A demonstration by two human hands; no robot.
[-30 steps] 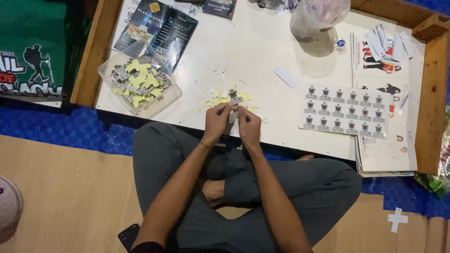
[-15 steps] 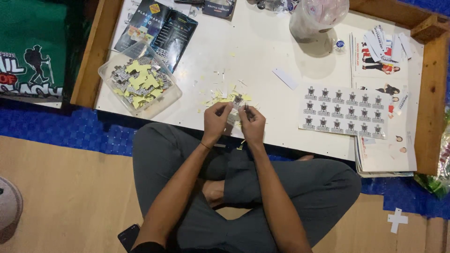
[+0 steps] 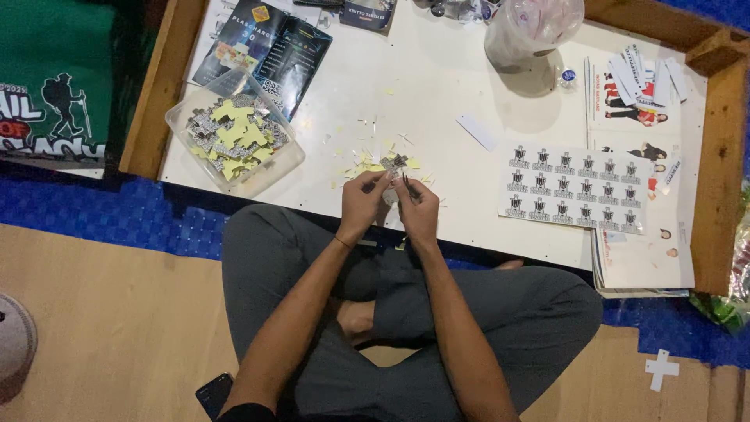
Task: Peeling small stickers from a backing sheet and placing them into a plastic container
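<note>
My left hand (image 3: 362, 202) and my right hand (image 3: 419, 205) meet over the near edge of the low white table (image 3: 437, 86), pinching a small cut-out sticker (image 3: 393, 164) between the fingertips. Pale yellow backing scraps (image 3: 367, 167) lie scattered just beyond my fingers. A sticker sheet (image 3: 574, 187) with rows of dark emblems lies to the right of my hands. A clear plastic tub (image 3: 234, 142) with several cut stickers and yellow scraps stands at the left.
A wooden rim (image 3: 715, 156) frames the table. A clear plastic bag (image 3: 531, 27) stands at the back, printed leaflets (image 3: 262, 43) at the back left, more printed sheets (image 3: 637, 86) at the right. My crossed legs (image 3: 406, 312) rest on blue matting; a phone (image 3: 212, 395) lies by my knee.
Both hands stay together over the table edge; the fingers have shifted slightly on the small sticker. Nothing else has moved.
</note>
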